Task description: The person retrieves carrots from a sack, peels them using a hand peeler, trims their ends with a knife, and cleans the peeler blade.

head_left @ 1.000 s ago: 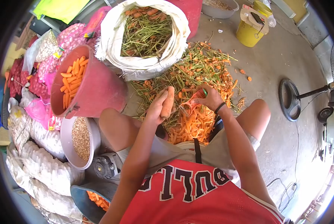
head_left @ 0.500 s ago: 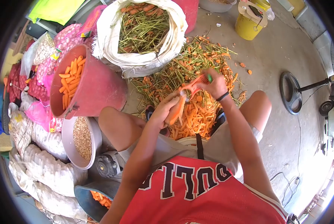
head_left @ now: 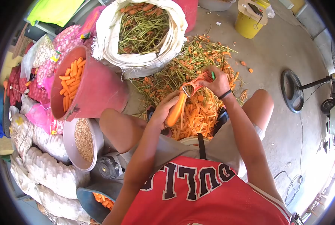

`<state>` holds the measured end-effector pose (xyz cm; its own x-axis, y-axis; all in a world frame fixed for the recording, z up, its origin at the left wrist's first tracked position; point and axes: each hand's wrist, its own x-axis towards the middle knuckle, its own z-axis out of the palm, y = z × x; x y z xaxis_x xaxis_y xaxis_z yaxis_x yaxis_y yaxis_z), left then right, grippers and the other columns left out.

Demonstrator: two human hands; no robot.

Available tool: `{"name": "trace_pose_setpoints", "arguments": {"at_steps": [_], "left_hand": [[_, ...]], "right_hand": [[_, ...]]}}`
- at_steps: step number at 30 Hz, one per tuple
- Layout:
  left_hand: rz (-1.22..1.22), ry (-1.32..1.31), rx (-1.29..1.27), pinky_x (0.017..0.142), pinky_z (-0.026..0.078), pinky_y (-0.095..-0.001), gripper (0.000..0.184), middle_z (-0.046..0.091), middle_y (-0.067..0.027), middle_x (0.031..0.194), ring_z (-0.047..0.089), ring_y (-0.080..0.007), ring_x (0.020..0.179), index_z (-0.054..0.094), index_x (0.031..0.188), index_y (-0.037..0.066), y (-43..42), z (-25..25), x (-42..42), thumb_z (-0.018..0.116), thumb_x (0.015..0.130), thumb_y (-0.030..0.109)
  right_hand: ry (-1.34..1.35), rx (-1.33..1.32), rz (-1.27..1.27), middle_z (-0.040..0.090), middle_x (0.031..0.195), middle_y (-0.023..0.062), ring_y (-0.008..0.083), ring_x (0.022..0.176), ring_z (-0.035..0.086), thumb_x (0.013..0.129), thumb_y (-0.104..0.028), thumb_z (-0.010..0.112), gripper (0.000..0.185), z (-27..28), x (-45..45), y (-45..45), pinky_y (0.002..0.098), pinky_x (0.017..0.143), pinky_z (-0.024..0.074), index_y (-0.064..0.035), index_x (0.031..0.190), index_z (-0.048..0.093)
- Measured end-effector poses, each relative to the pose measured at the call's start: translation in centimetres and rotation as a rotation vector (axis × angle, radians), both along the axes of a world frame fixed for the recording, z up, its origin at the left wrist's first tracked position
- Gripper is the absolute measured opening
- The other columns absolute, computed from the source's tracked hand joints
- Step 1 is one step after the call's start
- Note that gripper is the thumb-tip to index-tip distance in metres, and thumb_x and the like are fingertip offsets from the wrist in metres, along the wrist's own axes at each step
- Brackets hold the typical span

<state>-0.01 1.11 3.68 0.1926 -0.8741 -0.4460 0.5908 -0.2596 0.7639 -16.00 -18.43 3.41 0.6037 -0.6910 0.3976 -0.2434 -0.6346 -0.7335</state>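
Observation:
My left hand (head_left: 165, 109) is wrapped round a thick carrot (head_left: 176, 111), its far end tilted up and away from me. The carrot's visible side looks smooth and bright orange. In my right hand (head_left: 217, 82) is an orange peeler (head_left: 197, 83) with a green part by the fingers; its blade end touches or nearly touches the carrot's far end. Under both hands lies a heap of orange peelings (head_left: 197, 119). Green stems and carrot bits (head_left: 175, 71) spread out beyond it.
A white sack (head_left: 105, 37) of stems and carrots stands ahead. Left are a red bucket (head_left: 103, 88) of carrots, a grey basin (head_left: 68, 138), a blue container (head_left: 85, 195) with carrots, and filled sacks (head_left: 49, 167). A yellow bucket (head_left: 246, 27) and fan base (head_left: 292, 91) stand right.
The peeler has come from beside the carrot to its far end. My left hand has tilted the carrot, and its visible side has turned from dull to bright orange.

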Motion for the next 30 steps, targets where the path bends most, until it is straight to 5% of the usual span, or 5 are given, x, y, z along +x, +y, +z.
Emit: {"name": "trace_pose_setpoints", "arguments": {"at_steps": [7, 14, 20, 26, 30], "left_hand": [[0.207, 0.149, -0.075, 0.069, 0.056, -0.0303, 0.037, 0.062, -0.0089, 0.107, 0.065, -0.0156, 0.087, 0.049, 0.129, 0.005, -0.8, -1.4, 0.6, 0.055, 0.098, 0.025], [0.004, 0.167, -0.098, 0.065, 0.055, -0.03, 0.036, 0.061, -0.0079, 0.1, 0.062, -0.0155, 0.08, 0.049, 0.129, 0.006, 0.3, -0.7, 0.6, 0.053, 0.099, 0.025], [0.201, 0.148, -0.074, 0.069, 0.054, -0.0283, 0.031, 0.062, -0.0068, 0.102, 0.063, -0.0152, 0.082, 0.053, 0.124, 0.006, -0.7, -2.9, 0.7, 0.051, 0.1, 0.024], [0.015, 0.166, -0.092, 0.065, 0.053, -0.0277, 0.033, 0.062, -0.0066, 0.092, 0.063, -0.0141, 0.078, 0.053, 0.125, 0.004, 0.3, -0.3, 0.6, 0.054, 0.098, 0.024], [0.161, 0.277, -0.134, 0.068, 0.055, -0.0273, 0.034, 0.063, -0.0087, 0.1, 0.064, -0.0145, 0.086, 0.053, 0.126, 0.003, -1.0, -1.2, 0.7, 0.054, 0.098, 0.023]], "right_hand": [[-0.057, -0.041, 0.327, 0.064, 0.089, 0.0108, 0.0267, 0.075, 0.064, 0.061, -0.023, 0.089, 0.05, 1.3, 1.0, 6.7, 0.0359, 0.07, 0.0535, -0.0073, 0.102, 0.065], [0.059, 0.123, -0.072, 0.066, 0.094, 0.0127, 0.0241, 0.083, 0.067, 0.061, -0.027, 0.091, 0.053, 0.5, -0.2, -0.2, 0.035, 0.074, 0.0546, -0.0036, 0.1, 0.063], [-0.034, -0.06, 0.367, 0.066, 0.094, 0.0127, 0.0262, 0.085, 0.067, 0.062, -0.027, 0.09, 0.052, 1.7, 0.8, 6.1, 0.0361, 0.075, 0.0545, -0.0048, 0.102, 0.064], [0.018, 0.022, -0.075, 0.066, 0.091, 0.0137, 0.027, 0.081, 0.068, 0.061, -0.028, 0.09, 0.057, -0.6, 0.0, -0.7, 0.0367, 0.072, 0.0554, -0.0024, 0.105, 0.063], [-0.051, 0.041, 0.255, 0.065, 0.09, 0.0143, 0.0264, 0.083, 0.068, 0.061, -0.027, 0.09, 0.056, 1.4, 0.7, 5.1, 0.0361, 0.073, 0.0555, -0.0025, 0.104, 0.063]]}}
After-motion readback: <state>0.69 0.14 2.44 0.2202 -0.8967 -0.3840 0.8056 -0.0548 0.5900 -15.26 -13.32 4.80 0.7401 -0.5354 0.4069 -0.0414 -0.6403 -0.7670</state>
